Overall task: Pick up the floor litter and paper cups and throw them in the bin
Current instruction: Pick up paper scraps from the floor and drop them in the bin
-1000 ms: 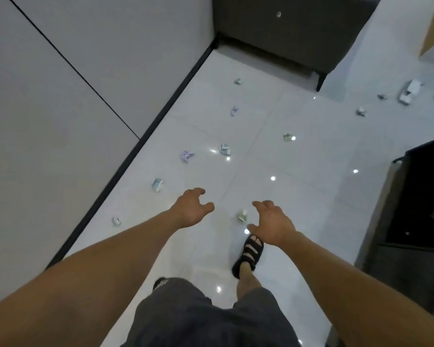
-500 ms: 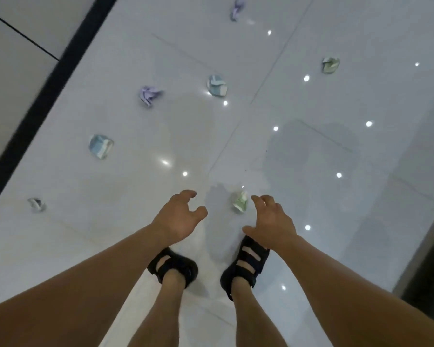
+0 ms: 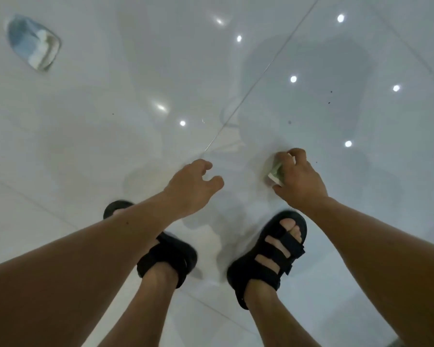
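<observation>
Fingers of the right hand are curled down round the green scrap, thumb underneath on the near side, and that is a proper pinch on the crumpled paper. The green-and-white wad pokes out on the hand's left side, right down at the floor; whether it touches the tile, I cannot tell. It sits just ahead of the right sandal, to the right of the grout line that runs on a slant across the glossy white tile.

Over to the left hand: it hovers low above the floor, palm down, fingers loosely bent and a little apart, thumb out to the side, and it holds nothing. It hangs just ahead of the left sandal, near the right hand but not touching it.

Both feet are planted in black strapped sandals, toes pointing away from the camera, and both bare forearms reach down past them.

Far up in the left corner lies the blue scrap, another crumpled wad, blurred, flat on the tile and well apart from both hands. Bright light spots glint across the floor, and a few dark specks dot the tile on the right.
</observation>
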{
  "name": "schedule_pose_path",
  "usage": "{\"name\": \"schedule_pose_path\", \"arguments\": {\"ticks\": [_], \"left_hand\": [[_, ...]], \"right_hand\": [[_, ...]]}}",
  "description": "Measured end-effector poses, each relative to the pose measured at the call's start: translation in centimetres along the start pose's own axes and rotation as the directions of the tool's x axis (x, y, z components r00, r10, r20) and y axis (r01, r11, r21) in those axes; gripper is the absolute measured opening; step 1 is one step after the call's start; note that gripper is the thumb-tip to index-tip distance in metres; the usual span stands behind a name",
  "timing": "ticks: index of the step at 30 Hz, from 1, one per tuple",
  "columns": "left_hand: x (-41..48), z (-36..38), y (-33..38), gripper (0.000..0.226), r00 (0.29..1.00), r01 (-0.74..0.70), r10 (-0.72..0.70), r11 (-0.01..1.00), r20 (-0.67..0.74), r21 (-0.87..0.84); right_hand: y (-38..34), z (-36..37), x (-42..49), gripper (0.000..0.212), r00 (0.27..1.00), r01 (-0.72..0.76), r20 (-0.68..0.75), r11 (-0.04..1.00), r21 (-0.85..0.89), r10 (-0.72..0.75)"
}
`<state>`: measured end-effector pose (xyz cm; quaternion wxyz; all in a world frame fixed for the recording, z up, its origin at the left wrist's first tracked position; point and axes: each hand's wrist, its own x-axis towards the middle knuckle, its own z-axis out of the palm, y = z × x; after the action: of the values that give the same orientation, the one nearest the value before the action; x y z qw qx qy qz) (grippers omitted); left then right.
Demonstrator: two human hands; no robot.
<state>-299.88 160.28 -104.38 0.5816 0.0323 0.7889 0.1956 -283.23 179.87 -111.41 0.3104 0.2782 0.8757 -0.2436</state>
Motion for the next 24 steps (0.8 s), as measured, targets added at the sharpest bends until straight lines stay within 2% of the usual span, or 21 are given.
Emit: {"name": "schedule_pose_path", "arguments": {"ticks": [4, 8, 11, 16, 19, 22, 24], "left_hand": [[-1.8, -0.7, -0.2, 0.056, 0.999, 0.039, -0.037, 0.994, 0.017, -0.105], [-4.9, -3.3, 2.0, 0.057, 0.999, 0.016, -0.004, 0.973, 0.054, -0.231], [-7.5, -7.5, 3.2, 0.042, 0.996, -0.036, 0.057, 0.960, 0.064, -0.279], [-12.5, -15.3, 2.5, 0.021, 0.995, -0.099, 0.086, 0.933, -0.052, -0.346], [-15.3, -19.1, 0.8, 0.020, 0.989, -0.120, 0.072, 0.902, -0.131, -0.415], [-17.5, -22.2, -2.3, 0.012, 0.975, -0.088, -0.027, 0.865, -0.222, -0.493], [-18.9, -23.9, -4.8, 0.012, 0.953, -0.037, -0.132, 0.843, -0.273, -0.537]], "right_hand": [[-3.8, -1.8, -2.1, 0.088, 0.999, 0.008, 0.047, 1.000, 0.029, -0.010], [-12.1, -6.6, -4.1, 0.095, 0.967, 0.252, 0.000, 0.965, 0.070, -0.253], [-18.1, -11.4, -4.5, 0.092, 0.905, 0.425, -0.043, 0.903, 0.055, -0.423], [-27.0, -17.9, -4.5, 0.094, 0.809, 0.587, 0.030, 0.808, -0.042, -0.587], [-31.9, -19.6, -4.5, 0.101, 0.748, 0.663, 0.074, 0.743, -0.090, -0.659], [-36.2, -20.1, -4.5, 0.108, 0.704, 0.710, 0.190, 0.689, -0.147, -0.685], [-38.6, -20.1, -4.2, 0.103, 0.695, 0.717, 0.267, 0.671, -0.187, -0.668]]}}
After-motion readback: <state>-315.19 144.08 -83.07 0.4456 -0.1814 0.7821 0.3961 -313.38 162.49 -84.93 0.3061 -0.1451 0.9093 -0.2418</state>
